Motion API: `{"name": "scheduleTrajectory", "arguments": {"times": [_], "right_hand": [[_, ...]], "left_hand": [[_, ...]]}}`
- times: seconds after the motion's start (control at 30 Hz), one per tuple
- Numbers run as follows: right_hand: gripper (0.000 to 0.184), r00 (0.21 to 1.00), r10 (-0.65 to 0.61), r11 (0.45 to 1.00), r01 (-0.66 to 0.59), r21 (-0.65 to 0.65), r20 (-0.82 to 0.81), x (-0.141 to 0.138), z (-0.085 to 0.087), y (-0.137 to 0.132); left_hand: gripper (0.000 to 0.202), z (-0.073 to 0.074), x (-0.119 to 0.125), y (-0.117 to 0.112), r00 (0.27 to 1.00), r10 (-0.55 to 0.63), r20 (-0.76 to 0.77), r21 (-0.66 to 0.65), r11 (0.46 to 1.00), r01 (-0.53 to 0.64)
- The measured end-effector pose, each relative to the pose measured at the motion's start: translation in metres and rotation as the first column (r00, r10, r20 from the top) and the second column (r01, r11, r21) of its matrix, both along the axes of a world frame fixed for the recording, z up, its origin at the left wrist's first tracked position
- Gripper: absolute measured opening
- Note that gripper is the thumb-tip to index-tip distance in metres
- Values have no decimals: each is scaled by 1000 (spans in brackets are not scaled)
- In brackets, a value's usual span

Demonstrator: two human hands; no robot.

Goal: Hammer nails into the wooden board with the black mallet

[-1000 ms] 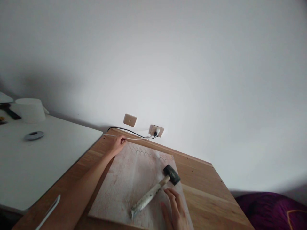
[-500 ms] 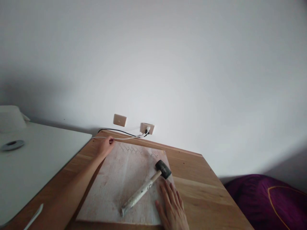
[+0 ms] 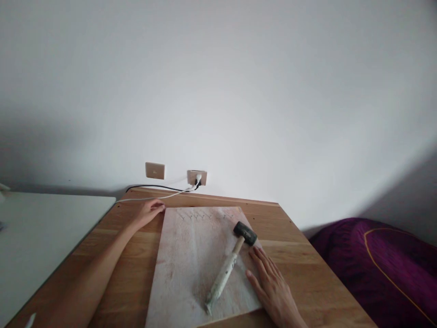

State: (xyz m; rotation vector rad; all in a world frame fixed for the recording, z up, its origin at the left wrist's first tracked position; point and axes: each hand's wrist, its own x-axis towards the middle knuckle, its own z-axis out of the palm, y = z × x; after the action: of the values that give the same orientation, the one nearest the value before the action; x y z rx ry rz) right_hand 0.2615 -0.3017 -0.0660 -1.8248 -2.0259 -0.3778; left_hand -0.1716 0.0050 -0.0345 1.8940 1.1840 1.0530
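Board [image 3: 187,264] sits rotated counterclockwise versus earlier. Left hand [image 3: 149,212] curled at 11 o'clock, grip unclear; right hand [image 3: 272,283] flat at 4, fingers slightly spread, empty. One mallet [image 3: 226,272].

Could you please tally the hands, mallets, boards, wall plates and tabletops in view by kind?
Hands: 2 (left hand, right hand)
Mallet: 1
Board: 1
Wall plates: 2 (left plate, right plate)
Tabletops: 2 (wooden tabletop, white tabletop)
Total: 8
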Motion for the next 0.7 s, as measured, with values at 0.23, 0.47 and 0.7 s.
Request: {"name": "scheduleTrajectory", "arguments": {"times": [0.23, 0.47, 0.7], "right_hand": [[56, 995, -86, 989, 78, -124, -58, 74, 2, -24], [57, 979, -190, 973, 177, -144, -76, 151, -15, -69], [61, 958, -247, 967, 233, -106, -146, 227, -14, -116]], "left_hand": [[55, 1, 3, -1, 998, -34, -44, 20, 999, 35], [59, -3, 1, 4, 998, -22, -59, 28, 999, 24], [62, -7, -2, 9, 997, -29, -72, 29, 999, 31]]}}
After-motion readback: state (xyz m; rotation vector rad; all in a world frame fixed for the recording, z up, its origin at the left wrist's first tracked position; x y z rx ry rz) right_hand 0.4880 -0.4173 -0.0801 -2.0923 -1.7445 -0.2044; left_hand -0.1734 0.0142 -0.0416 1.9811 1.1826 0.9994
